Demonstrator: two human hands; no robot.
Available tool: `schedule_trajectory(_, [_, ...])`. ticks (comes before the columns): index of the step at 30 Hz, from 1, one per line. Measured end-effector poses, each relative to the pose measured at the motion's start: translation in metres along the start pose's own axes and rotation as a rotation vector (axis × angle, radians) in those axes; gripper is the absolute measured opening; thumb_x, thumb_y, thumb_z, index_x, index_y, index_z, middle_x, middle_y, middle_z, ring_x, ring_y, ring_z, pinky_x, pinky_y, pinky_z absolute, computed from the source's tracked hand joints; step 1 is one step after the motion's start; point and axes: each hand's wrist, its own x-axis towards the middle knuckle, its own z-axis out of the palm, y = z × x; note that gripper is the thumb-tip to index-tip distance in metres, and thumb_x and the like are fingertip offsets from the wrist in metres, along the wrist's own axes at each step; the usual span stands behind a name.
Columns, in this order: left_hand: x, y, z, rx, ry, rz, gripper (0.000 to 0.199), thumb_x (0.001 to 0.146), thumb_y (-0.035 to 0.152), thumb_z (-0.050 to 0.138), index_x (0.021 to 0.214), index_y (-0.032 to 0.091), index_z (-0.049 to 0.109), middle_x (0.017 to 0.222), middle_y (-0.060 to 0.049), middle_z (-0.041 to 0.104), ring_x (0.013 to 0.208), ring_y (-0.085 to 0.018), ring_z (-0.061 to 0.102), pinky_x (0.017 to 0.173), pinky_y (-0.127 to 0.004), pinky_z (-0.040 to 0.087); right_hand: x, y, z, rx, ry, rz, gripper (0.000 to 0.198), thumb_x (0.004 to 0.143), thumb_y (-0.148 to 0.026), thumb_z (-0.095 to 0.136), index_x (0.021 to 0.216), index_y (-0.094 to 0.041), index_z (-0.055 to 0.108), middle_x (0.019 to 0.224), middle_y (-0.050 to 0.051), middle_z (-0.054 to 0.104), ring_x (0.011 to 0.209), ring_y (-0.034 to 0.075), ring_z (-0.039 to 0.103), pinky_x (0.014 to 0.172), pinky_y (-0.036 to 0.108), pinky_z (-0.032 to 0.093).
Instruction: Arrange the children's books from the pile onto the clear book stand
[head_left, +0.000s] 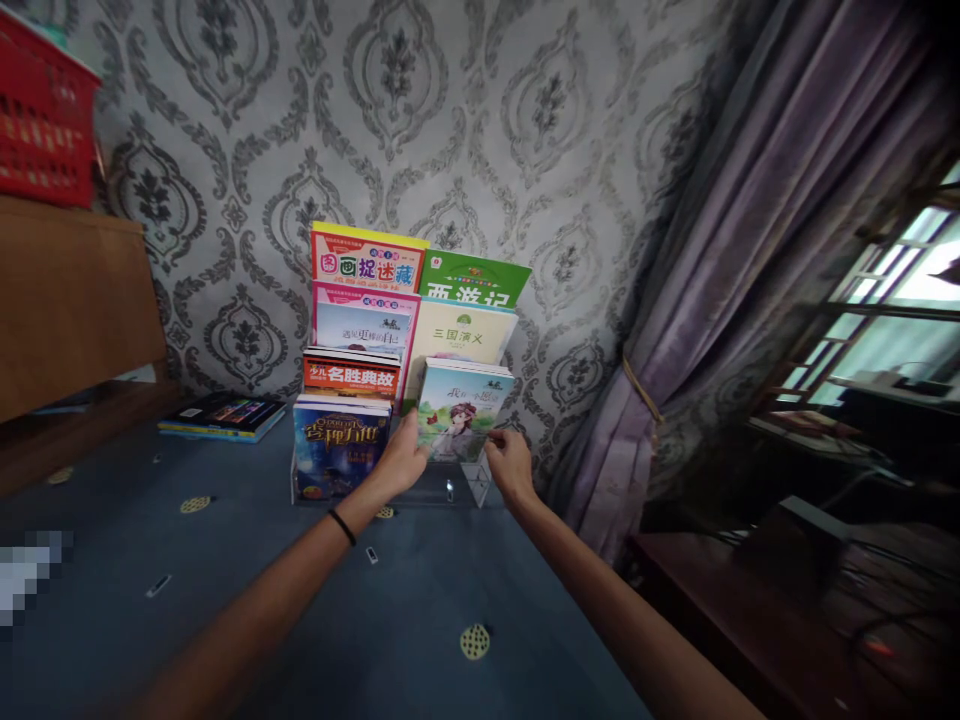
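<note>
A light-blue paperback book with a drawn girl on its cover is held upright between my two hands. My left hand, a black band on its wrist, grips the left edge. At the right edge, my right hand is closed with its fingers on the lower side. The book is at the front right of a clear acrylic tiered stand. Behind it rise a cream book and a green book. To the left, a dark-blue book fronts an orange-red book, a pink one and a yellow-topped one.
A small stack of books lies left of the stand on the blue patterned cloth. A wooden cabinet with a red basket borders the left. A purple curtain hangs at right, beside dark furniture with cables.
</note>
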Motion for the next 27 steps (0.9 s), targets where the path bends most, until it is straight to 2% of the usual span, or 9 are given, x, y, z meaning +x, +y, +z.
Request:
schedule_trajectory(7, [-0.003,0.012,-0.003,0.015,-0.016,-0.108,0.08,0.076,0.017,0.061,0.152,0.011,0.038,0.159,-0.02,0.042,0.149,-0.032,0.038,0.125,-0.046,0.026,0.0,0.003,-0.001,0.08,0.003,0.013,0.028,0.065,-0.031,0.056,0.086,-0.019,0.071,0.089,0.01,0.069,0.088,0.03,0.065,0.09,0.047,0.051])
schedule_trajectory(10, [0.0,0.016,-0.003,-0.011,-0.001,-0.158,0.085,0.077,0.02,0.063,0.155,0.012,0.032,0.162,-0.019,0.037,0.152,-0.031,0.032,0.126,-0.043,0.023,0.007,-0.005,-0.003,0.144,0.022,0.008,0.038,0.068,-0.034,0.056,0.1,-0.018,0.07,0.098,0.012,0.073,0.095,0.03,0.067,0.094,0.048,0.051])
schedule_trajectory(14, [0.006,0.022,-0.002,-0.053,0.033,-0.098,0.087,0.077,0.025,0.066,0.155,0.015,0.03,0.165,-0.017,0.033,0.153,-0.032,0.03,0.125,-0.045,0.026,0.025,-0.033,-0.007,0.366,-0.002,-0.08,0.053,0.072,-0.033,0.056,0.121,-0.016,0.063,0.12,0.014,0.072,0.109,0.03,0.067,0.098,0.046,0.051])
schedule_trajectory(17, [0.01,0.026,-0.001,-0.068,0.038,-0.043,0.085,0.078,0.025,0.066,0.154,0.016,0.031,0.161,-0.018,0.039,0.15,-0.033,0.035,0.124,-0.047,0.028,0.035,-0.052,-0.008,0.54,-0.071,-0.128,0.047,0.07,-0.031,0.058,0.115,-0.017,0.065,0.117,0.012,0.074,0.111,0.03,0.067,0.099,0.046,0.051])
schedule_trajectory(21, [0.011,0.028,-0.001,-0.048,0.055,-0.009,0.082,0.077,0.02,0.063,0.153,0.017,0.034,0.158,-0.018,0.044,0.149,-0.033,0.037,0.124,-0.049,0.027,0.038,-0.06,-0.009,0.537,-0.097,-0.074,0.039,0.07,-0.032,0.058,0.105,-0.017,0.065,0.108,0.011,0.076,0.106,0.029,0.068,0.095,0.043,0.052])
schedule_trajectory(27, [0.009,0.031,-0.002,0.005,0.061,-0.011,0.08,0.076,0.011,0.058,0.152,0.014,0.034,0.159,-0.018,0.042,0.149,-0.031,0.036,0.126,-0.047,0.025,0.035,-0.059,-0.011,0.527,-0.089,-0.076,0.036,0.07,-0.03,0.058,0.103,-0.018,0.064,0.103,0.009,0.076,0.1,0.028,0.068,0.091,0.041,0.053])
